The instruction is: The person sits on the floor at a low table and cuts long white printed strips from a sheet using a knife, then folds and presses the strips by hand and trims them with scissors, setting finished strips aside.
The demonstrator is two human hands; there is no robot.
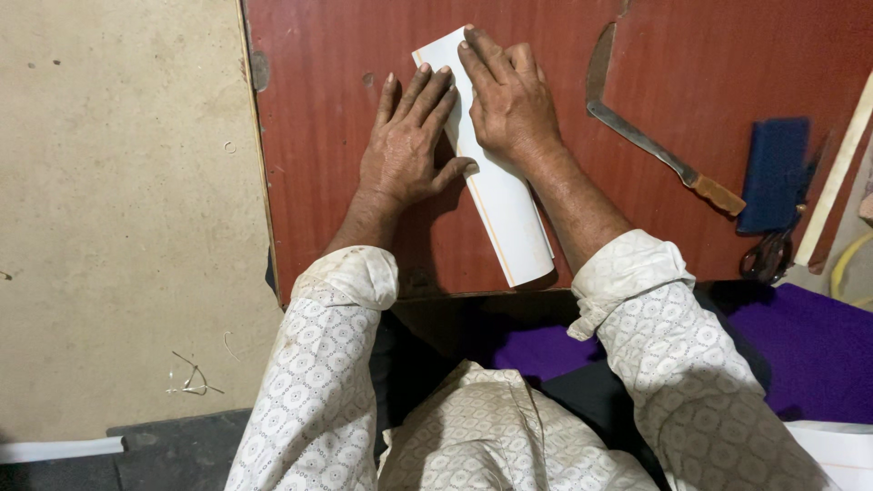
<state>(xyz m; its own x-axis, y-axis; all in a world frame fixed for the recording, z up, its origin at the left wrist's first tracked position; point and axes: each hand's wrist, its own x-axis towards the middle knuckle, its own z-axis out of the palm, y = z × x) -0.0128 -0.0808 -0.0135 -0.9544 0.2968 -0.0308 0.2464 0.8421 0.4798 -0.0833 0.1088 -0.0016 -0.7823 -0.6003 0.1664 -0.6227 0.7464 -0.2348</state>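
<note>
Both hands lie flat, fingers stretched, on the red-brown worktop: left hand beside the folded white paper, thumb touching it; right hand pressing its upper end. Neither grip closes around anything.

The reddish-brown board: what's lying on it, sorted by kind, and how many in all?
White folded sheet, under both hands: 1
Curved knife with a wooden handle: 1
Dark blue block: 1
Scissors: 1
Pale strip at the right edge: 1
Total: 5
</note>
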